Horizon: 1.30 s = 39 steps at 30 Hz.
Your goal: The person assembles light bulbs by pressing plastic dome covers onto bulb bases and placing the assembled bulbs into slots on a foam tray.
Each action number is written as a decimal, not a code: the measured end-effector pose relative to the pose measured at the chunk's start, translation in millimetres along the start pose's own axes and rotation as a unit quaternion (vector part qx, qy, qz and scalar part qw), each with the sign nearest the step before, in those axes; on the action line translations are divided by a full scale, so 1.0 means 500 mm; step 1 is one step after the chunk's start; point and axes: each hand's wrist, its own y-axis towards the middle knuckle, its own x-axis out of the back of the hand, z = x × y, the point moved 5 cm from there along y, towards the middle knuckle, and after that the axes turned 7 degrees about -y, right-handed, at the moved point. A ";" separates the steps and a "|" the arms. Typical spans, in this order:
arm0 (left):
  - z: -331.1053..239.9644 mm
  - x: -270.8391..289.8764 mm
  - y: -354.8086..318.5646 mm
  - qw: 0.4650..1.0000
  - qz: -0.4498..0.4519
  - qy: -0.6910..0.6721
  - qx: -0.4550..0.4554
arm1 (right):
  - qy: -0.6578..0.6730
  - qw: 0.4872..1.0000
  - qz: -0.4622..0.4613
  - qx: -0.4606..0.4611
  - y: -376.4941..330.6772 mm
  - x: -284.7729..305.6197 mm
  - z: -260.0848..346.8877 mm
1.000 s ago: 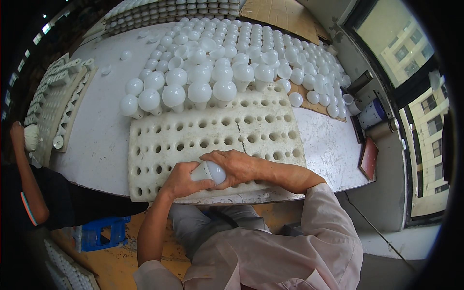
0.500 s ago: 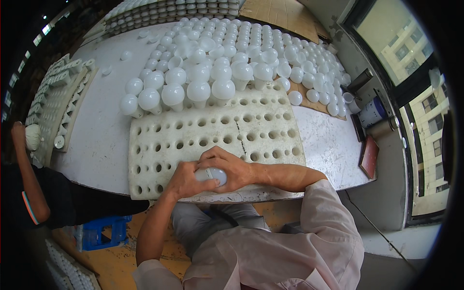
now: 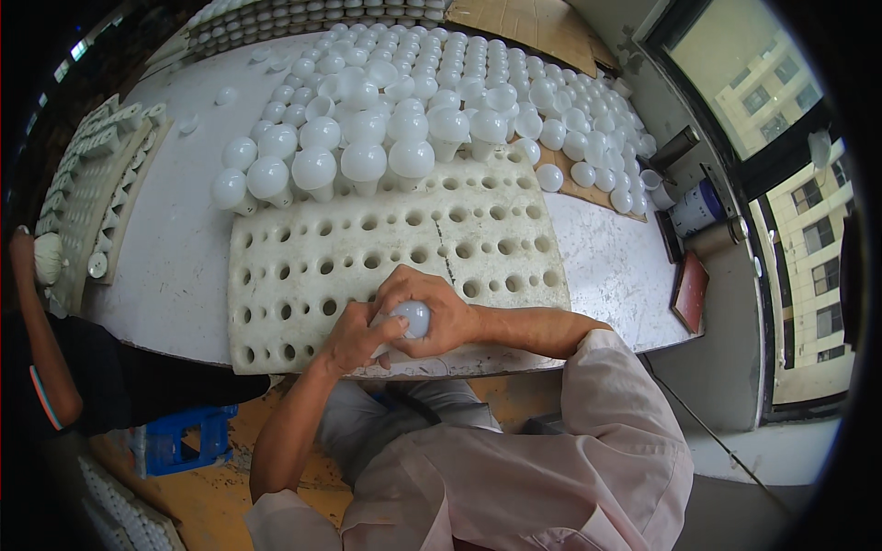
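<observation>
A light bulb [image 3: 416,319] with a white dome sits between my two hands, above the near edge of a white foam tray [image 3: 354,243] punched with rows of holes. My left hand [image 3: 352,338] is closed round the bulb's base end, most of which the fingers hide. My right hand [image 3: 437,303] wraps the dome from the far and right side, leaving its rounded top showing. In the tray's far rows stand several finished-looking bulbs [image 3: 365,163], domes up.
Many loose white domes [image 3: 570,119] cover the table's far side, some on cardboard [image 3: 579,191]. At left are another foam tray [image 3: 118,207] and a co-worker's arm [image 3: 41,340]. A dark red box [image 3: 689,292] and a tub [image 3: 695,209] line the right wall.
The bulb has turned in my hands, its dome now pointing more upward. My right fingers have shifted round it. The whole view has moved slightly.
</observation>
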 end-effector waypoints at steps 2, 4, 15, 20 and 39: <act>0.036 0.018 0.012 0.996 0.044 -0.082 0.001 | 0.057 0.984 0.025 -0.165 -0.008 0.000 -0.027; 0.045 0.012 0.007 0.983 0.098 -0.157 0.003 | 0.044 0.985 0.033 -0.164 -0.009 0.006 -0.014; 0.277 0.128 -0.322 0.893 -0.374 -0.115 -0.221 | -0.287 0.939 -0.122 -0.144 0.002 0.235 -0.040; 0.703 0.130 -0.502 0.698 -0.671 -0.143 0.205 | -0.437 0.879 -0.089 -0.166 0.064 0.313 -0.183; 0.641 -0.009 -0.760 0.600 -0.703 -0.076 0.375 | -0.410 0.868 -0.212 -0.182 -0.061 0.293 -0.265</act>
